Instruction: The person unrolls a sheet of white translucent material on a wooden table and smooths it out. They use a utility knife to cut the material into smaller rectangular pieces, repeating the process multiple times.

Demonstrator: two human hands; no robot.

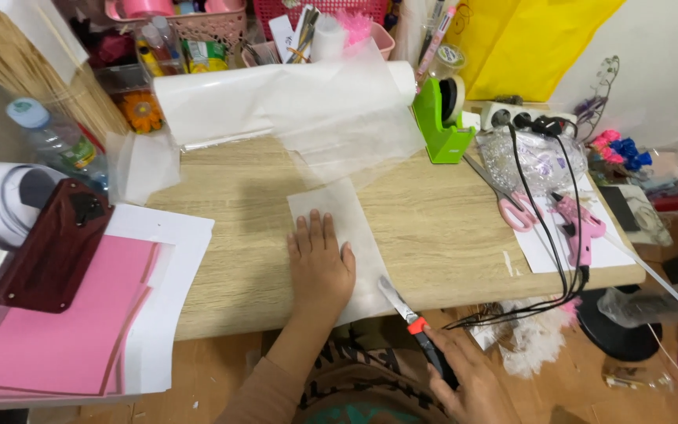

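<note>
My left hand lies flat, fingers apart, pressing a thin translucent white sheet onto the light wooden table near its front edge. The sheet runs back to a roll of the same paper lying across the far side of the table. My right hand grips the black handle of a utility knife with an orange slider. Its blade tip rests on the sheet's lower right edge, just right of my left hand.
Pink and white paper sheets and a dark red case lie at left. A green tape dispenser, pink-handled scissors, a pink glue gun with black cables and a power strip sit at right. Baskets of supplies line the back.
</note>
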